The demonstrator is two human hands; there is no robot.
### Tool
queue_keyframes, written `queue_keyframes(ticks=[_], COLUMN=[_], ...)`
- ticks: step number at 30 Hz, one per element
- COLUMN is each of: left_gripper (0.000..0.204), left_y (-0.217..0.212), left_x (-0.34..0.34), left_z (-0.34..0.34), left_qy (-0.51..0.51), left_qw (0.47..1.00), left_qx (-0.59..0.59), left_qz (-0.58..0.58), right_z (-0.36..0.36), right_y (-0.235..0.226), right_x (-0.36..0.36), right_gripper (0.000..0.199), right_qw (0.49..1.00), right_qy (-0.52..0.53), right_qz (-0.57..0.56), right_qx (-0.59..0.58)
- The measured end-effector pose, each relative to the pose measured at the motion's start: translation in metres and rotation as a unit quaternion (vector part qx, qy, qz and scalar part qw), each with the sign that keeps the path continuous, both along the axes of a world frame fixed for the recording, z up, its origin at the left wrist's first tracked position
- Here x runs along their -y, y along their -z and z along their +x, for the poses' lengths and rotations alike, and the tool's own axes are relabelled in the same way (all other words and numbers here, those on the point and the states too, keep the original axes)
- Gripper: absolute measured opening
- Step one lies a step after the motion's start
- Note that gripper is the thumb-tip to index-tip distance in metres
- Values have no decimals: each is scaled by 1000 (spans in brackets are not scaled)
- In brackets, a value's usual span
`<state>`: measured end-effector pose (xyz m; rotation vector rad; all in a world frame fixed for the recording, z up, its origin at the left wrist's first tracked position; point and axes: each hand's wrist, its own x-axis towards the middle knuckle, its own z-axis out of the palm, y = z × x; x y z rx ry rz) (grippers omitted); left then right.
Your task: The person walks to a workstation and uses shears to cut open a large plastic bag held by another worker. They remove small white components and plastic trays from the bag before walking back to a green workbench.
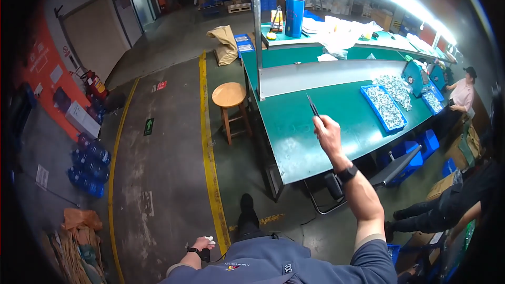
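My right hand (328, 132) is raised over the green workbench (294, 150), closed round a slim dark pointed tool, likely tweezers (312, 104). Its tip points up and away over the bench top. A dark watch sits on that wrist. Low beside my body, my left hand (201, 243) hangs near the yellow floor line, its fingers loosely apart. White coverings show at its fingertips, and I make out nothing held in it. Farther right on the bench lies a blue tray (402, 123) full of small metallic parts, next to a loose heap of similar parts (392, 88).
A round wooden stool (229, 95) stands left of the bench. A chair (395, 169) and blue bins (407, 152) are at its front edge. A blue flask (294, 13) stands on the shelf. Other people (463, 93) are at the right. Water bottles (87, 171) line the left wall.
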<state>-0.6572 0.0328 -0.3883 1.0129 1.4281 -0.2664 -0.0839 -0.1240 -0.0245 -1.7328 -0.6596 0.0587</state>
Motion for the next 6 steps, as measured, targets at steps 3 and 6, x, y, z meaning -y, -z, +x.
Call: queue_keyframes(ticks=[3, 6], left_gripper=[23, 30], left_y=[16, 26], left_x=[-50, -101], left_z=[40, 80], left_qy=[17, 38], left_qw=[1000, 999], left_qx=[7, 12], left_qz=[-1, -1], right_z=[50, 100], right_y=[-26, -45], right_x=[-66, -121], right_gripper=[29, 34], right_qw=[994, 986], right_qy=[14, 74], right_qz=[-4, -59], right_qx=[110, 135])
